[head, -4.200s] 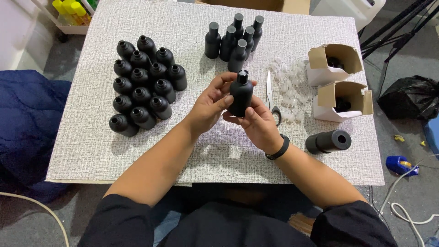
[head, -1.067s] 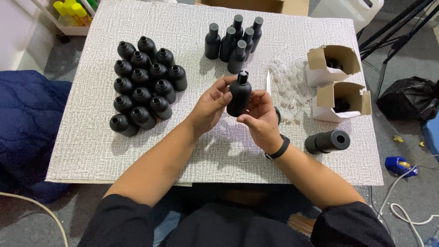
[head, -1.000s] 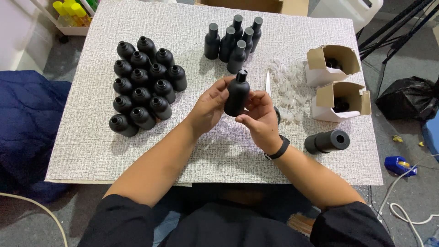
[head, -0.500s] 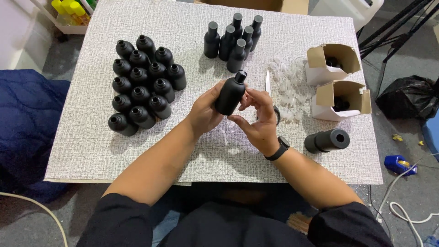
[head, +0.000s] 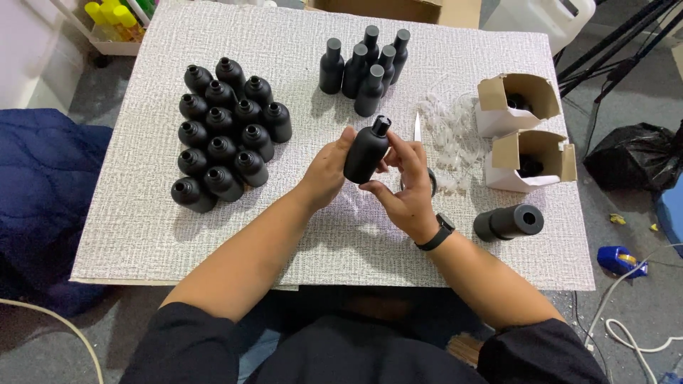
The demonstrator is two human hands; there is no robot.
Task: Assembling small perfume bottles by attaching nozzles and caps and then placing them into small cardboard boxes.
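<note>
A table point(head: 213, 235) covered with a pale textured cloth takes up most of the scene, with a dark blue quilted cushion point(head: 35, 185) on the floor off its left side and a black bag point(head: 633, 156) on the floor to the right. On the left half of the table stands a tight cluster of uncapped black bottles point(head: 224, 135), packed shoulder to shoulder. Near the far edge, well apart from that cluster, a smaller group of capped black bottles point(head: 366, 67) stands upright. On the right side sit two open cardboard boxes point(head: 523, 131), one behind the other, each with something dark inside. In front of them a black cylinder point(head: 509, 222) lies on its side. Between the boxes and the hands is a loose heap of clear plastic pieces point(head: 452, 135).

Over the middle of the table, the person holds one black bottle point(head: 365, 153) in the air, tilted with its capped top pointing away and to the right. The left hand point(head: 329, 167) is closed around the bottle's body from the left. The right hand point(head: 405, 185) cups it from the right and below, fingers curled against its side. A dark wristband point(head: 435, 232) circles the right wrist.
</note>
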